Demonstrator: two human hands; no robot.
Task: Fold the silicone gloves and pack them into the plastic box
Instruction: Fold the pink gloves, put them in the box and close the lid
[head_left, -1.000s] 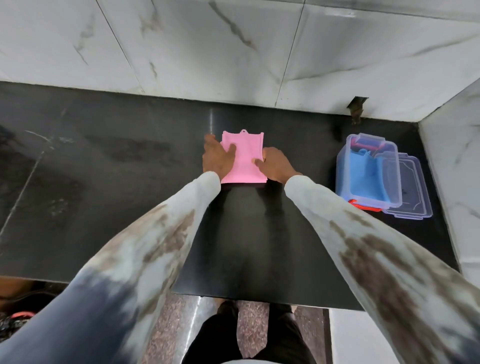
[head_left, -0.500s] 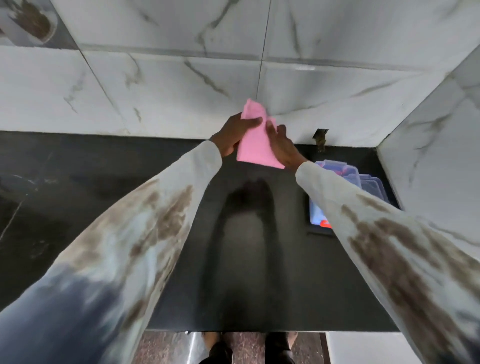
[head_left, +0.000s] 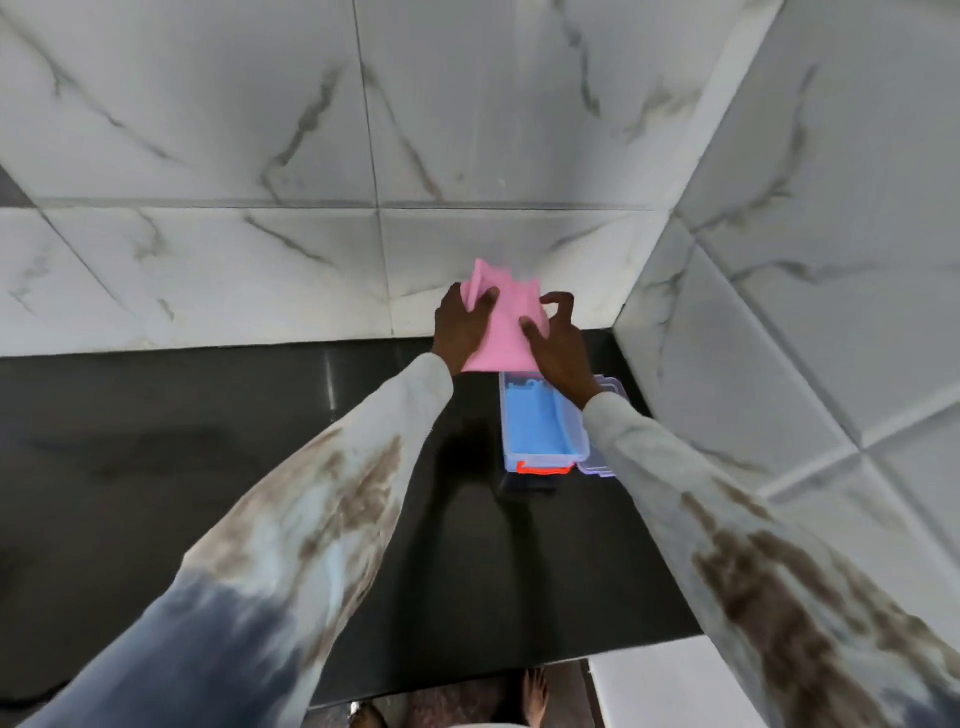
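A folded pink silicone glove (head_left: 503, 332) is held up in the air between both hands, just above the far end of the plastic box. My left hand (head_left: 464, 327) grips its left edge, thumb across the front. My right hand (head_left: 558, 340) holds its right side with fingers partly spread. Below them the clear plastic box (head_left: 540, 457) stands open on the black counter, with a blue glove (head_left: 537, 423) lying inside and an orange latch at its near end.
The box's clear lid (head_left: 605, 457) lies beside it on the right, partly hidden by my right forearm. White marble-tile walls (head_left: 779, 312) close in behind and to the right. The black counter (head_left: 208, 441) stretches left; its near edge is below my arms.
Both hands lifted the pink glove off the counter and carried it right, over the box. The camera view has swung right as well.
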